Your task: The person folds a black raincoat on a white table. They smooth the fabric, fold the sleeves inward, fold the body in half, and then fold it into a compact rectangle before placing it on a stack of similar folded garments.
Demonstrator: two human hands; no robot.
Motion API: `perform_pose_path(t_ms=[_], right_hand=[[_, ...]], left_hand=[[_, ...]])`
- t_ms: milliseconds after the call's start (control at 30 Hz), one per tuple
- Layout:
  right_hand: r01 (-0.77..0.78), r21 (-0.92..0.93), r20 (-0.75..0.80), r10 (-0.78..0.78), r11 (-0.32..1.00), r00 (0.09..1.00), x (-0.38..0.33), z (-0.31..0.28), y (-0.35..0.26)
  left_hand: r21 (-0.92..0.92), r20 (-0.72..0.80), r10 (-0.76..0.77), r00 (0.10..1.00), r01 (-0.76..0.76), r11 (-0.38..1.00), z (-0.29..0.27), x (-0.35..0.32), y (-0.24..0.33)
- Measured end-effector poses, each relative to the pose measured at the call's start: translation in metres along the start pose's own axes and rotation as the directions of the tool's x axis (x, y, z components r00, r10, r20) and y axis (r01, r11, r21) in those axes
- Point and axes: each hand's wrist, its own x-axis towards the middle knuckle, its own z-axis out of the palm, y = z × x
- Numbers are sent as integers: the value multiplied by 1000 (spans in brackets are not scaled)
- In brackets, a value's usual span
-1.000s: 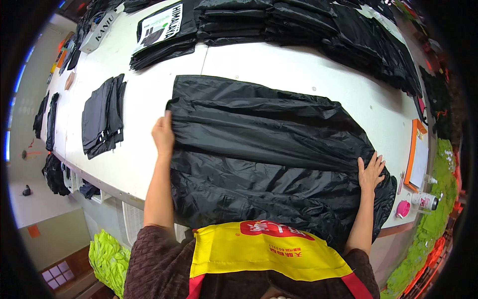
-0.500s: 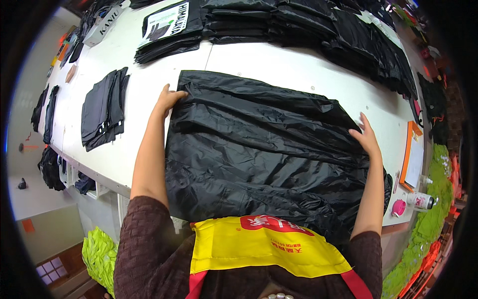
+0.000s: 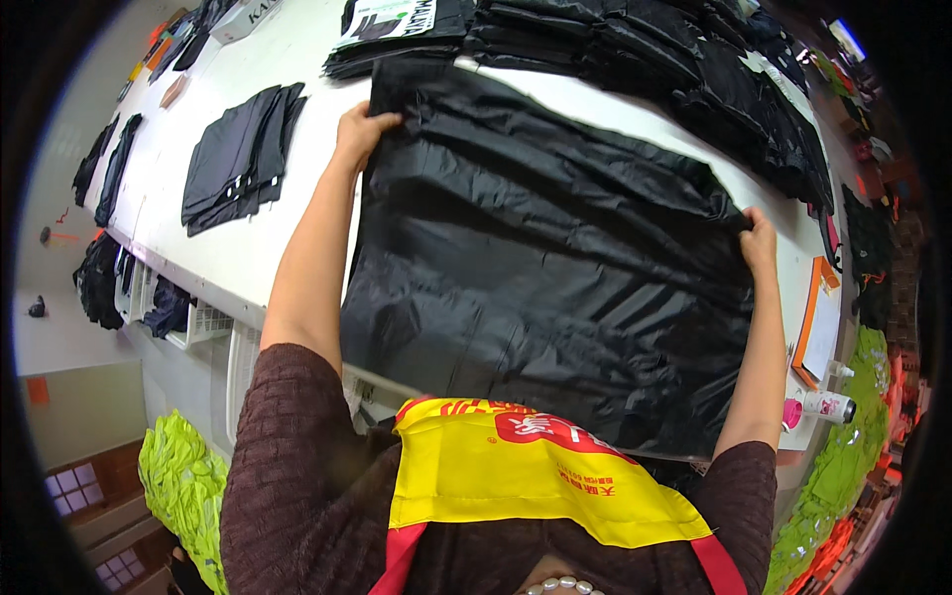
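Observation:
A large sheet-like piece of thin, glossy black fabric (image 3: 526, 258) is stretched out in front of me, wrinkled along its far part. Its exact garment kind cannot be made out. At the far left edge, my left hand (image 3: 363, 135) pinches the fabric, the thumb lying over it and the other fingers underneath. My right hand (image 3: 759, 241) is closed on its far right corner. Between the two hands the far edge is raised and slightly blurred. The near edge hangs down by my yellow apron (image 3: 535, 486).
Stacks of folded black garments (image 3: 635, 50) line the back of the white table (image 3: 149, 188). A smaller folded pile (image 3: 245, 157) lies to the left. At right are an orange clipboard (image 3: 815, 322) with paper, a bottle (image 3: 829, 406) and a pink lid (image 3: 791, 413). Lime-green fabric (image 3: 183, 486) is heaped below left.
Both hands have closed on the black fabric; the right one was open before. The fabric's far edge has gone up and away from me, towards the back stacks.

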Motion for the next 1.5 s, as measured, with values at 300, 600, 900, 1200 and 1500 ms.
perform_pose_path(t_ms=[300,600,900,1200,1500], right_hand=[[442,-233,-306,-496,867,812,-136,-35,-25],[260,-337,296,-161,905,942,-254,-8,-50],[307,-345,226,-239,887,944,-264,88,-148],[238,-372,426,-63,897,902,-241,71,-173],[673,32,373,-633,739,678,-220,137,-307]], left_hand=[[-19,78,323,943,-323,946,-77,-88,-40],[-72,95,255,962,-248,966,-85,-173,-161],[344,308,261,915,-363,866,-106,-171,-118],[179,237,-568,788,539,823,-124,-146,-90],[530,185,-536,824,375,760,-83,-156,-66]])
